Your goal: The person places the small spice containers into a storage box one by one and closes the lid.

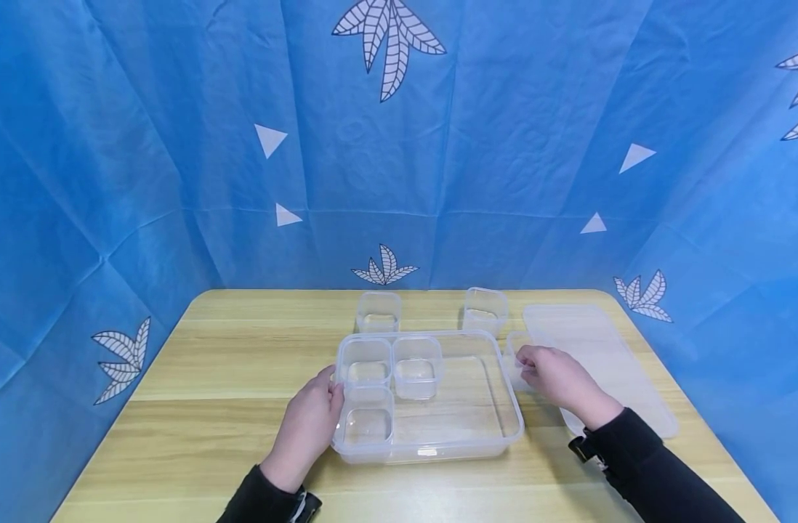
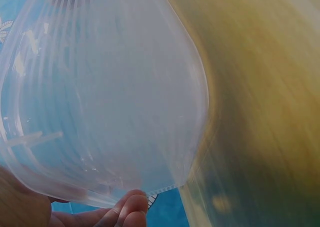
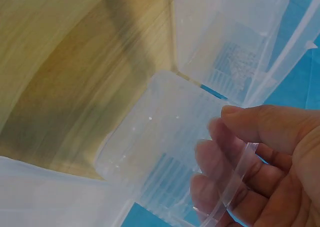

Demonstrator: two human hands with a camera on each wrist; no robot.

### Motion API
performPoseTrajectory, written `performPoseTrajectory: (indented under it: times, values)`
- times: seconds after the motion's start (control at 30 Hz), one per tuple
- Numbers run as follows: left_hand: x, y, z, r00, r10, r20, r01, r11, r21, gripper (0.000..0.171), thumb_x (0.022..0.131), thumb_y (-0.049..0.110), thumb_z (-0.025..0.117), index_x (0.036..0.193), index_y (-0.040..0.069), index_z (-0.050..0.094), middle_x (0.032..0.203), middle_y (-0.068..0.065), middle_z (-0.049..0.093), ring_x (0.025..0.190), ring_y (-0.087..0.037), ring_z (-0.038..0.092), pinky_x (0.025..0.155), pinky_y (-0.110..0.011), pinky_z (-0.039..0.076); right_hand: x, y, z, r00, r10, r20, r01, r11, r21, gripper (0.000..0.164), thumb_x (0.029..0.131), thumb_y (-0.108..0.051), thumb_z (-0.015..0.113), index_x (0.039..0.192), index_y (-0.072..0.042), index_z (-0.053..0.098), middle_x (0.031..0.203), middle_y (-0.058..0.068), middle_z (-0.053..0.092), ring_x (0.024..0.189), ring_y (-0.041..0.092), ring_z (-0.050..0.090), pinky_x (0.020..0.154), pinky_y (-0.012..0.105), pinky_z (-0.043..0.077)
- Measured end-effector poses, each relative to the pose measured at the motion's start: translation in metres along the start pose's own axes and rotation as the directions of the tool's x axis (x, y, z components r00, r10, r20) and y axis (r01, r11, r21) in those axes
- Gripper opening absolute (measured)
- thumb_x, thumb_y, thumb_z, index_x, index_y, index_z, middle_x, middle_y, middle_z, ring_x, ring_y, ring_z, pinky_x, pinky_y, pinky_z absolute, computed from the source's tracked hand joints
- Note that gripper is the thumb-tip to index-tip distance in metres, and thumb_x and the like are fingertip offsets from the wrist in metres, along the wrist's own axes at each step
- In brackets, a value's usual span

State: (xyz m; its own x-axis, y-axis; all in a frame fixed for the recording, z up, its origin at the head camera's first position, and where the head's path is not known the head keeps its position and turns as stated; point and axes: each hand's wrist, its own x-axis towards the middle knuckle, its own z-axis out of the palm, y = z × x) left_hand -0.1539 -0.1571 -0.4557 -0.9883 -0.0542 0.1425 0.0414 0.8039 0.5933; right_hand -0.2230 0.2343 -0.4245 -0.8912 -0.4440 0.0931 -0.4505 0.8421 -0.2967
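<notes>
A large clear plastic container [image 1: 438, 452] sits on the table with three small clear boxes inside: one at the back left [image 1: 366, 357], one beside it [image 1: 417, 388] and one at the front left [image 1: 368, 428]. My left hand [image 1: 305, 425] holds the large container's left wall; in the left wrist view its fingertips [image 2: 132, 204] show at the rim. Just outside the right wall, my right hand [image 1: 565, 379] grips another small clear box [image 3: 145, 132] by its rim. The right wrist view shows fingers inside that box and the thumb over the edge.
Two more small clear boxes stand behind the large container, one toward the left [image 1: 379, 311] and one toward the right [image 1: 485, 309]. A flat translucent lid [image 1: 608, 363] lies on the wooden table [image 1: 242, 363] at the right. A blue patterned cloth [image 1: 504, 145] hangs around the table.
</notes>
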Motion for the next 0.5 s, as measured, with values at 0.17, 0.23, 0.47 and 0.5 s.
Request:
performPoseTrajectory:
  times: [0.17,0.23,0.47,0.5]
  values:
    - [0.000,-0.001,0.000,1.000,0.007,-0.007,-0.007,1.000,0.000,0.042,0.100,0.014,0.057,0.134,-0.011,0.053,0.086,-0.009,0.063,0.072,-0.018,0.059,0.065,-0.036,0.054,-0.002,-0.002,-0.004,1.000,0.017,0.007,-0.017,1.000,-0.003,0.013,0.089,0.001,0.071,0.098,-0.006,0.065,0.092,0.004,0.065,0.079,0.018,0.059,0.072,0.038,0.049]
    - [0.000,-0.001,0.000,1.000,0.006,-0.008,-0.006,1.000,-0.001,0.043,0.100,0.014,0.058,0.134,-0.011,0.054,0.088,-0.010,0.063,0.073,-0.018,0.060,0.067,-0.038,0.055,-0.003,-0.002,-0.005,1.000,0.011,0.001,-0.011,1.000,-0.007,0.014,0.088,0.001,0.071,0.100,-0.005,0.066,0.096,0.007,0.068,0.085,0.024,0.065,0.075,0.042,0.053]
    - [0.000,-0.001,0.001,1.000,0.007,-0.008,-0.007,1.000,-0.009,0.042,0.100,0.015,0.058,0.133,-0.012,0.054,0.088,-0.010,0.064,0.074,-0.019,0.062,0.067,-0.039,0.056,-0.004,-0.007,-0.016,0.999,-0.007,-0.039,0.007,1.000,-0.016,0.015,0.086,0.004,0.071,0.095,-0.007,0.065,0.093,0.006,0.068,0.086,0.025,0.066,0.075,0.043,0.054]
    - [0.000,-0.001,0.001,1.000,0.007,-0.008,-0.007,1.000,-0.010,0.042,0.100,0.015,0.057,0.133,-0.012,0.054,0.087,-0.010,0.064,0.074,-0.019,0.062,0.066,-0.039,0.056,-0.005,-0.009,-0.018,0.999,-0.007,-0.047,0.007,1.000,-0.017,0.015,0.086,0.004,0.071,0.094,-0.007,0.065,0.093,0.006,0.068,0.087,0.026,0.066,0.075,0.044,0.054]
